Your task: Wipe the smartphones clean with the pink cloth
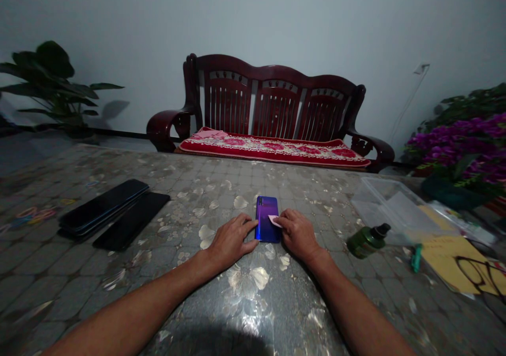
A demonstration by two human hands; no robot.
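We have a blue-purple smartphone (pixel 269 206) lying back side up on the flower-patterned tabletop (pixel 190 314), straight in front of us, its camera lenses at the upper left corner. Our left hand (pixel 233 240) rests beside it, thumb and forefinger apart and touching the phone's left edge near its lower half. Our right hand (pixel 298 236) has thumb and fingers pinched together on a small pale pink cloth or paper piece (pixel 273 220), which lies against the phone's back. To the right of that hand, we see a green spray bottle (pixel 364 242) leaning at a tilt, and just behind it a clear plastic box (pixel 366 208). Farther right are a small green object (pixel 416 258), a yellow sheet (pixel 438 266) and black-framed eyeglasses (pixel 480 278) lying on it. Well to our left, dark phones (pixel 105 205) lie stacked beside another flat black device (pixel 134 221), with coloured rubber bands (pixel 39 216) beyond them. Across the table stands a carved wooden bench (pixel 276 76) with a red patterned seat cover (pixel 272 147), between a leafy plant (pixel 51 76) and purple flowers (pixel 462 140).
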